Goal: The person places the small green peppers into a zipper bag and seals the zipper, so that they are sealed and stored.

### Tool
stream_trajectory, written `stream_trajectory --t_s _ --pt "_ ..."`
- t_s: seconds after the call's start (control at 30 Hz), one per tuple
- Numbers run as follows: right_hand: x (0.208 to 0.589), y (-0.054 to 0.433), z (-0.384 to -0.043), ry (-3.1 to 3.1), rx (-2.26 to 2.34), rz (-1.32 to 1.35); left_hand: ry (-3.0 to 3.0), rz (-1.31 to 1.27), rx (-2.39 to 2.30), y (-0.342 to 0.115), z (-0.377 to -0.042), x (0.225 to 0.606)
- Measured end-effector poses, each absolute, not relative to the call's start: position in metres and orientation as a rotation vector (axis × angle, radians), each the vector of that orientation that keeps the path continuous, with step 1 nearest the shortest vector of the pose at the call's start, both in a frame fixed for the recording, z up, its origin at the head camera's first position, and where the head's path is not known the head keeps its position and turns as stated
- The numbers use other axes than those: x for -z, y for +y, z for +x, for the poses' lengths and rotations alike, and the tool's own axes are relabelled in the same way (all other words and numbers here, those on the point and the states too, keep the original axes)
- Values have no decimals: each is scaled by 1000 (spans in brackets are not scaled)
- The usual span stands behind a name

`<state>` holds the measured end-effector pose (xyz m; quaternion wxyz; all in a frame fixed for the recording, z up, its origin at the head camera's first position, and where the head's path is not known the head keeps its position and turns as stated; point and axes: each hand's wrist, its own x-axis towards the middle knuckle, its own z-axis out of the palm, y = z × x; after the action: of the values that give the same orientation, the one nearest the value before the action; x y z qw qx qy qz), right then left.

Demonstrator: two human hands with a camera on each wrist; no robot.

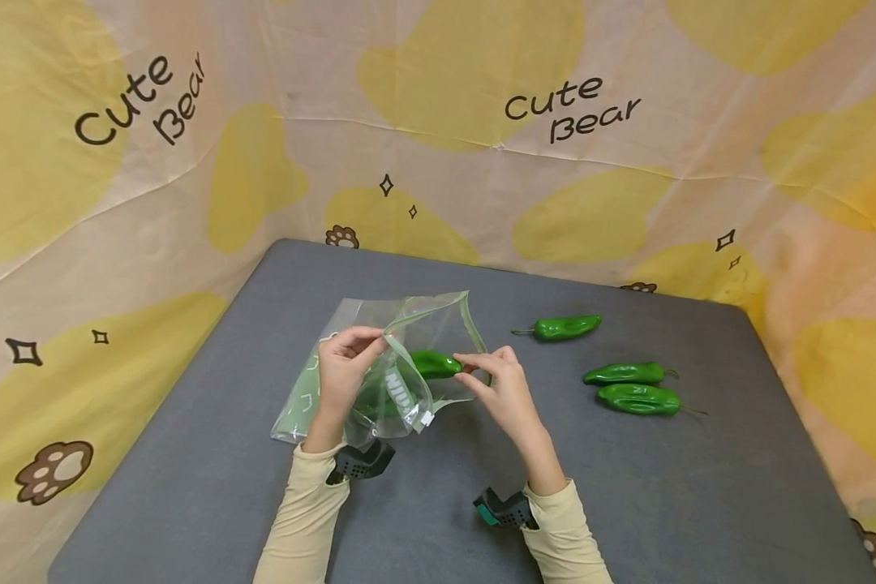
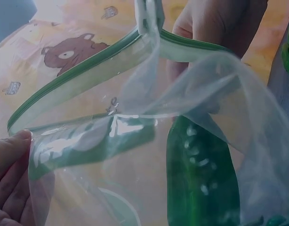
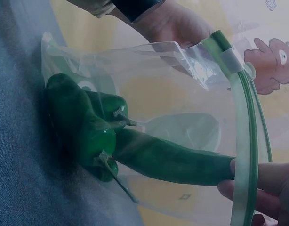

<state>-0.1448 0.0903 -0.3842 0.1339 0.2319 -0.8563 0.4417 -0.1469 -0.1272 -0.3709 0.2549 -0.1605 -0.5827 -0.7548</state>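
Note:
A clear zip bag (image 1: 359, 315) with green edging and a white slider (image 1: 425, 420) lies with its mouth open to the right. My left hand (image 1: 341, 375) pinches the rim of that mouth between thumb and fingers. At the opening, my right hand (image 1: 505, 388) grips one end of a green pepper (image 1: 435, 365), most of which is inside the bag. Through the plastic, the right wrist view shows other green peppers (image 3: 71, 113) lying at the bag's bottom, and the far end of the held pepper touching them. The right fingertips are just within the rim.
To the right on the grey table (image 1: 672, 495) lie two green peppers side by side, the upper pepper (image 1: 624, 373) and the lower pepper (image 1: 638, 399). Another pepper (image 1: 565, 328) lies farther back. A patterned cloth (image 1: 438, 122) hangs behind and beside the table.

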Motion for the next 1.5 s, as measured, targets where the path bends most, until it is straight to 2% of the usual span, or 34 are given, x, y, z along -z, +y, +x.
stream_trajectory --t_s 0.3,0.77,1.23,1.5 --pt "386 89 -145 -2489 -1267 622 -1583 -428 2046 -128 -147 371" --pt "391 90 -146 -2386 -1140 766 -1567 -439 2052 -127 -148 371" --pt "387 103 -145 -2226 -1359 861 -1515 -389 2074 -127 -147 372" --pt "363 129 -134 -2183 -1447 866 -1463 -400 2102 -125 -148 370"
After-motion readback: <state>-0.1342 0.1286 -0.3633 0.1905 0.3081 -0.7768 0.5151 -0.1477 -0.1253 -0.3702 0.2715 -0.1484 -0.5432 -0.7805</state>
